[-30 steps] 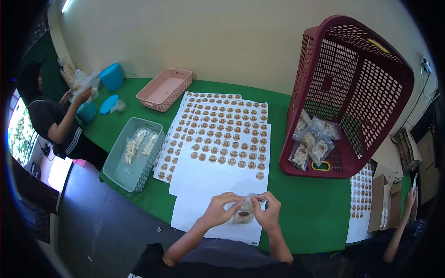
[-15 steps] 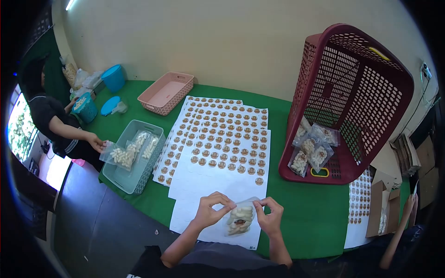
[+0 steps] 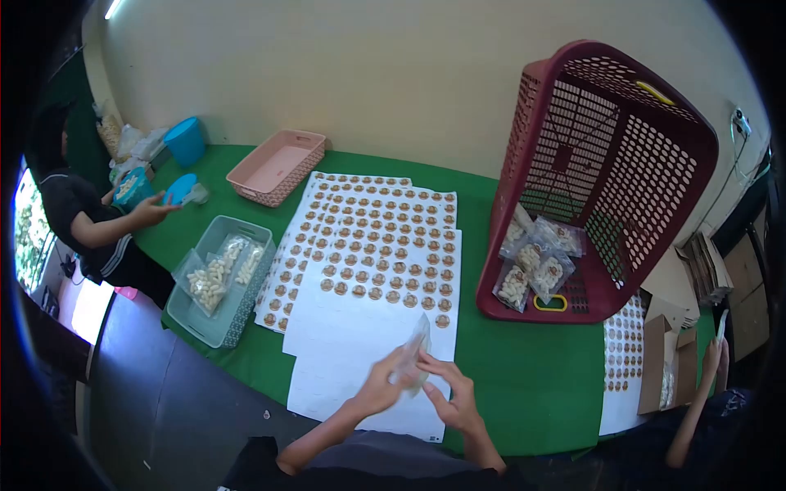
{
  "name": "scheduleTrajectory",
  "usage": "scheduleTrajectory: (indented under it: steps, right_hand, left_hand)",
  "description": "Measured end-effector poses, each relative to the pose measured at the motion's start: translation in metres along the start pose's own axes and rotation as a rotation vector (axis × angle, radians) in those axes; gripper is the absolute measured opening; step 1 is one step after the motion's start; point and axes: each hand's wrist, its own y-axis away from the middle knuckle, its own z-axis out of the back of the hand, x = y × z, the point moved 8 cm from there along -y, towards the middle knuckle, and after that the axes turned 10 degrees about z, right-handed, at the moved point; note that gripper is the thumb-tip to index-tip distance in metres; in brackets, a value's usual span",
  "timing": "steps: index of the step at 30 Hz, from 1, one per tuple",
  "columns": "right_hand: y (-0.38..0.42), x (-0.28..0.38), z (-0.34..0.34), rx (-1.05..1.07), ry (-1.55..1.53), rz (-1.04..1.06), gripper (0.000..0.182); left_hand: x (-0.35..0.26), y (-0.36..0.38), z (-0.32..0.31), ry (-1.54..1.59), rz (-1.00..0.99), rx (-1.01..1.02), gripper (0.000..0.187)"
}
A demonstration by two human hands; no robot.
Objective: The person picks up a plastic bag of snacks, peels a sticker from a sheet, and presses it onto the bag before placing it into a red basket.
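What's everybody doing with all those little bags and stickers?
Someone's left hand holds a clear bag over the sticker sheets, with the right hand close against it, thumb spread. More filled bags lie in the tipped maroon basket and the pale green basket. Another person stands by a blue bucket.

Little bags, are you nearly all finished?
Not all, it seems. The bags in the maroon basket look done: brown stickers show on some. One bag is in the left hand, with the right hand close by; I can't see its sticker clearly. Probably left: the bags in the green basket, with no stickers I can see. Many round stickers remain on the sheets.
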Motion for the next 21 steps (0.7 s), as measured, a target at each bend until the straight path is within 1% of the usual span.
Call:
scheduleTrajectory:
  steps: [1,2,3,5,6,7,9,10,11,13,14,15,17,18,20,21]
  right_hand:
    - [0.004,-0.008,0.006,-0.046,-0.068,-0.068,0.032]
    - [0.014,-0.021,0.018,-0.299,-0.103,-0.135,0.039]
    - [0.013,-0.023,0.018,-0.304,-0.097,-0.141,0.039]
    - [0.009,-0.027,0.025,-0.342,-0.068,-0.192,0.045]
    - [0.008,-0.034,0.014,-0.166,-0.19,-0.269,0.043]
    - [0.009,-0.037,0.017,-0.163,-0.19,-0.28,0.043]
    - [0.013,-0.036,-0.018,0.239,-0.532,-0.303,0.041]
    - [0.009,-0.028,-0.016,0.193,-0.505,-0.248,0.035]
    - [0.009,-0.027,-0.017,0.196,-0.514,-0.262,0.035]
    - [0.013,-0.035,-0.013,0.12,-0.449,-0.362,0.025]
    - [0.017,-0.047,-0.008,0.003,-0.378,-0.31,0.013]
    - [0.019,-0.049,-0.01,0.009,-0.38,-0.32,0.013]
    - [0.017,-0.051,-0.003,-0.019,-0.206,-0.313,0.013]
    - [0.015,-0.05,-0.004,-0.011,-0.206,-0.32,0.013]
    - [0.005,-0.038,0.002,-0.016,0.024,-0.225,0.019]
    - [0.005,-0.04,0.002,-0.01,0.023,-0.225,0.019]
  left_hand:
    - [0.017,0.0,0.002,0.249,0.196,-0.006,0.05]
    - [0.011,0.003,0.004,0.247,0.155,-0.063,0.03]
    - [0.01,0.004,0.005,0.25,0.159,-0.055,0.03]
    - [0.008,0.007,-0.004,-0.066,0.142,0.089,0.025]
    - [-0.009,0.008,-0.005,-0.082,-0.103,-0.014,0.018]
    - [-0.006,0.008,-0.006,-0.075,-0.095,-0.014,0.018]
    - [0.008,0.008,-0.001,-0.069,0.037,-0.06,0.016]
    - [0.003,0.009,0.002,-0.068,-0.007,-0.093,0.013]
    - [0.005,0.01,0.003,-0.064,0.01,-0.095,0.013]
    - [0.01,0.011,0.006,-0.067,0.021,-0.137,0.013]
    - [0.012,0.011,0.007,-0.061,0.033,-0.14,0.013]
    - [0.01,0.011,0.011,-0.091,-0.004,-0.193,0.011]
    - [0.004,0.013,0.018,-0.151,-0.079,-0.301,0.013]
    - [0.002,0.013,0.021,-0.092,-0.084,-0.341,0.022]
    - [0.011,0.013,0.026,-0.073,-0.054,-0.353,0.024]
    - [0.015,0.012,0.028,-0.061,-0.029,-0.356,0.025]
